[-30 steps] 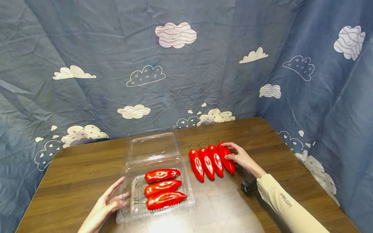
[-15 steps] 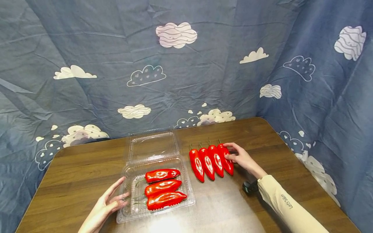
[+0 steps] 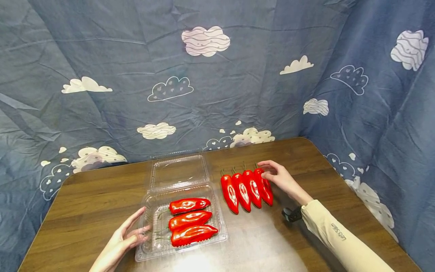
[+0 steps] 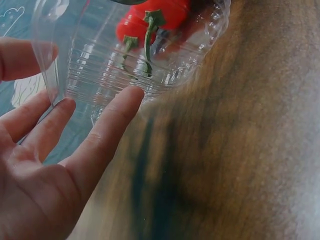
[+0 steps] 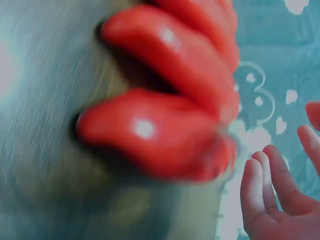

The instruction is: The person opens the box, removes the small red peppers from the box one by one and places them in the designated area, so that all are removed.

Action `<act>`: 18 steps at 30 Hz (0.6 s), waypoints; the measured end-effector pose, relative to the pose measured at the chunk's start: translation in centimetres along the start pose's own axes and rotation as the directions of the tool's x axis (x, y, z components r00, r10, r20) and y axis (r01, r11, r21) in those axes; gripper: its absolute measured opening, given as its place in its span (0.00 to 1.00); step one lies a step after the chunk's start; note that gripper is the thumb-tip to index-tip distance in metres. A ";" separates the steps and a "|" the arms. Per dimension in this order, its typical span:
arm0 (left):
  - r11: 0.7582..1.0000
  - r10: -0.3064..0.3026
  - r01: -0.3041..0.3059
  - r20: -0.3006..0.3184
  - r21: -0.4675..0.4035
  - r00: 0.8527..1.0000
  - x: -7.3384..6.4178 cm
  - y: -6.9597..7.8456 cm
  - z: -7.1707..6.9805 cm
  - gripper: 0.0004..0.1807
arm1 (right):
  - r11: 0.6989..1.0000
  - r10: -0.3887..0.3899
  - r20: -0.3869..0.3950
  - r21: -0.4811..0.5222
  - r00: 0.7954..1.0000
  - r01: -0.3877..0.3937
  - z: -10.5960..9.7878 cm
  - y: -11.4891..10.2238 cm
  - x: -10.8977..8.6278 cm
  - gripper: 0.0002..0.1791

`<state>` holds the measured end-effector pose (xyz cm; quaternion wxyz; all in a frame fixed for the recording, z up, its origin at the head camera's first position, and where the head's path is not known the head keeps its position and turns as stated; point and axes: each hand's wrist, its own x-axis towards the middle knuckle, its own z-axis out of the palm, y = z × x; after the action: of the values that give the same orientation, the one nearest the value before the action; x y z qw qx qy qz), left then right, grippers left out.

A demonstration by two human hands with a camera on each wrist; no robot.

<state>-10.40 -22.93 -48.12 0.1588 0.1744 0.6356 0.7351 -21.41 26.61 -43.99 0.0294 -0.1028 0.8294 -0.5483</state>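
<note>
A clear plastic clamshell box point(image 3: 222, 231) lies with its lid point(image 3: 180, 170) folded back. Inside, three glossy red peppers point(image 3: 191, 220) lie crosswise, green stems to the left. My left hand point(image 3: 117, 241) is at the box's left side; in the left wrist view, its fairly straight fingertips point(image 4: 131, 95) are against the plastic wall. Right of the box stands a row of several more red peppers point(image 3: 229, 192), stems pointing away. Over the stem end of the rightmost pepper point(image 3: 266, 192) hovers my right hand point(image 3: 282, 179), fingers loosely extended; the right wrist view shows a gap between them.
The brown wooden table point(image 3: 91, 204) reaches back to a blue curtain point(image 3: 238, 94) with cloud prints. A dark strapped device point(image 3: 291, 214) is worn at my right wrist, beside the pale sleeve point(image 3: 334, 230). Glare brightens the table's front edge.
The rightmost pepper has shifted slightly left, closer to its neighbours. My right hand has since come off it, rising and moving a little back. My left hand stays at the box.
</note>
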 end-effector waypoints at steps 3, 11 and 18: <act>1.000 -0.023 0.023 -0.019 0.008 1.000 -0.3 0.1 0.1 0.35 | 1.000 -0.017 0.012 0.020 1.000 0.016 1.0 -0.8 0.0 0.21; 1.000 -0.012 0.012 -0.006 0.018 1.000 -0.1 0.1 0.0 0.35 | 0.991 -0.096 0.141 0.105 0.985 0.081 4.0 -3.5 0.5 0.19; 1.000 0.024 -0.024 0.015 0.004 1.000 0.2 -0.2 -0.1 0.35 | 0.978 -0.167 0.277 0.165 0.946 0.124 8.1 -6.3 0.1 0.19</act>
<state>-10.60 -22.91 -48.27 0.1545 0.1879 0.6339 0.7341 -19.30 16.92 -41.38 0.1173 -0.2406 0.7640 -0.5871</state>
